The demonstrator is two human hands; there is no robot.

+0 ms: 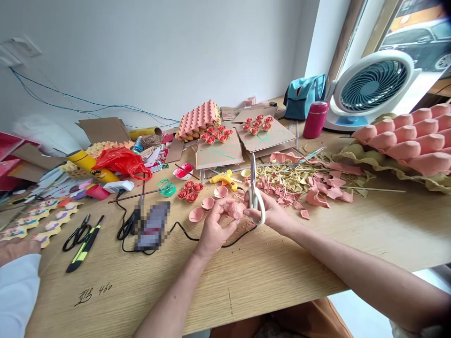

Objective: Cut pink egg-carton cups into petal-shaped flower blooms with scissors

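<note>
Between thumb and fingers, my left hand (214, 227) grips a pink egg-carton cup (235, 209) with a cut rim. My right hand (269, 213) holds white-handled scissors (254, 188), their blades pointing up and away from me; its thumb and fingertips also reach the cup's right side. Just left of the cup lie several loose pink cups (207, 203). Beyond them sits a small cluster of red paper roses (190, 191). A yellow glue gun (226, 179) rests behind my hands.
Carton scraps (292, 180) heap behind my right hand. Egg trays (416, 138) and a fan (373, 89) stand right. Cardboard sheets (219, 155) bear more roses. Black scissors (77, 234), a utility knife (84, 244) and another person's sleeve (19, 291) are left. A black cord (186, 236) crosses the table.
</note>
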